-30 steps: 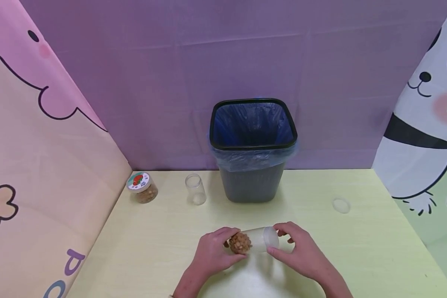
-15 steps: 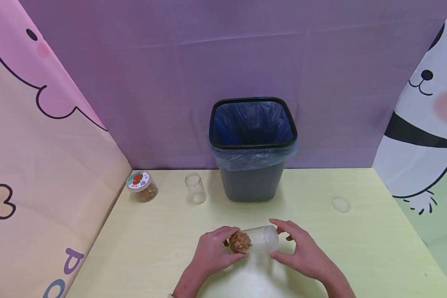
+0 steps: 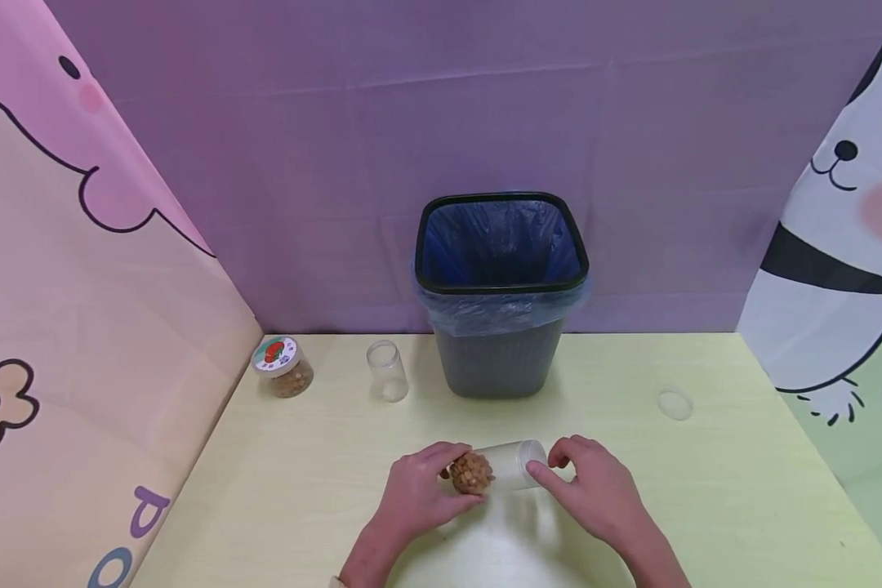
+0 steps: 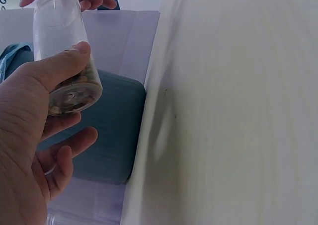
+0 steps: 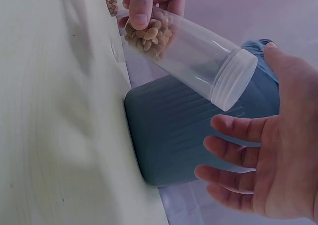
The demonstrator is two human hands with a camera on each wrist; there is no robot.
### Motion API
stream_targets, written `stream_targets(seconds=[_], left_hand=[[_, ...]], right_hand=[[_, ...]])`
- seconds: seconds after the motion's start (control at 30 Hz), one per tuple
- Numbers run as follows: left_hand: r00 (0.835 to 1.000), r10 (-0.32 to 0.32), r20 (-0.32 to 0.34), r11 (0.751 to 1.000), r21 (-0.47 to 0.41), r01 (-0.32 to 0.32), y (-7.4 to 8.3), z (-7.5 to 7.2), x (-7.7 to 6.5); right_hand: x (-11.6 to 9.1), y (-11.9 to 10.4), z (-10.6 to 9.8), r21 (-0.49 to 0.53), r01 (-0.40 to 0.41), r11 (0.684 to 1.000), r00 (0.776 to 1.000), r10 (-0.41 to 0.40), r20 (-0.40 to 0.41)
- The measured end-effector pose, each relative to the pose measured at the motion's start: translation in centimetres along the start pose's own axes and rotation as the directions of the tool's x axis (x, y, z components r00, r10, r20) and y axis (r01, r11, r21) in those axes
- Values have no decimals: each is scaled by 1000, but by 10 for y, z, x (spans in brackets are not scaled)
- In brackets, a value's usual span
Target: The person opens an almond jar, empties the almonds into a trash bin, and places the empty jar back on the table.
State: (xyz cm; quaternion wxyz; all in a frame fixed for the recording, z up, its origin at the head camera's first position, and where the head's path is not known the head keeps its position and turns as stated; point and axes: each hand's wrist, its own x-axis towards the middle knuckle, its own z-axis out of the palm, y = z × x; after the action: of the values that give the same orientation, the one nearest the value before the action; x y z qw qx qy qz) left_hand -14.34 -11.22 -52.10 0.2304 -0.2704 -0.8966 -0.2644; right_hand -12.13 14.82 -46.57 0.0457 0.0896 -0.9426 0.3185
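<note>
Tilted over the table in the head view is a clear plastic jar (image 3: 507,467). Tan nut-like pieces (image 5: 151,36) lie in its base end, and a translucent white lid (image 5: 235,80) covers the other. My left hand (image 3: 420,490) grips the base end between thumb and fingers, as the left wrist view also shows. By the lid is my right hand (image 3: 594,492), its thumb and loosely bent fingers spread around that end. In the right wrist view, a gap shows between those fingers and the lid.
A grey bin (image 3: 498,359) with a blue liner stands behind the hands, against the purple backdrop. To its left are an uncovered clear jar (image 3: 388,374) and a lidded jar (image 3: 287,371) of brown pieces. A clear round lid (image 3: 674,404) lies at the right.
My right fingers were around the lid, then spread wider; now they are bent closer together, with the thumb near the lid's face. My left hand keeps its grip on the jar.
</note>
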Motion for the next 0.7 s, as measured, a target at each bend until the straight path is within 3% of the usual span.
stream_targets(seconds=[0.27,0.47,0.57,0.7], left_hand=[[1000,3,12,1000,-23,-3,-2,-4,3],[1000,14,16,1000,-15,-14,-4,-9,7],[999,13,29,1000,-23,-12,-4,-11,7],[999,2,40,1000,-25,-1,-5,-11,7]], right_hand=[[2,-1,-1,82,34,996,998,-39,53],[5,5,-6,197,213,957,973,-225,42],[6,7,-6,204,297,933,951,-308,22],[7,9,-3,190,356,915,933,-359,-16]])
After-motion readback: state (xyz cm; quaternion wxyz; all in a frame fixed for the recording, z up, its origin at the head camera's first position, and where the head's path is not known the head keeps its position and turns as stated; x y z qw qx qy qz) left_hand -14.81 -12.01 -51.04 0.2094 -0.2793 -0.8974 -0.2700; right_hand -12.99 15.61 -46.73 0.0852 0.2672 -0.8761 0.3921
